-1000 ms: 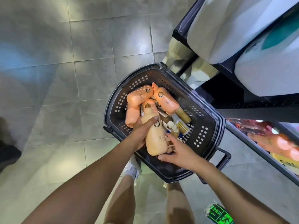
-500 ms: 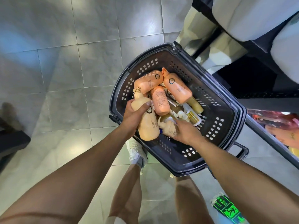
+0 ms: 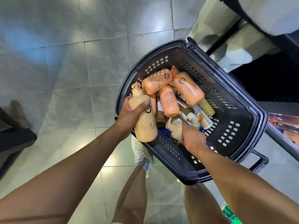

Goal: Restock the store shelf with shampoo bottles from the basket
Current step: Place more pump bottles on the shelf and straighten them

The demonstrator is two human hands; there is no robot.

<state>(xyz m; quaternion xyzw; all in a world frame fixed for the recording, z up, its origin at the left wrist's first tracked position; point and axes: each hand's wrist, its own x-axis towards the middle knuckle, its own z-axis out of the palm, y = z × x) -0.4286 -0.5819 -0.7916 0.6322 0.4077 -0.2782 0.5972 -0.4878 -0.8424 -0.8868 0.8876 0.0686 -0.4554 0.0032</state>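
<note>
Holds tan pump bottle [image 3: 145, 125] in left grip [image 3: 129, 113] above basket [image 3: 239, 110] rim; clutches second tan bottle [image 3: 175, 130] in right grip [image 3: 192, 139] down inside.

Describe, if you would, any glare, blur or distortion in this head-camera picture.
Head view: light glares in bright patches off the glossy tiled floor; the wide lens bows the tile joints; the bottles in the basket are fairly sharp, their small print unreadable; the shelf at upper right is dark and blurred.

Arms [image 3: 72, 167] and legs [image 3: 129, 193] are bare, the sneaker [image 3: 142, 153] white
</note>
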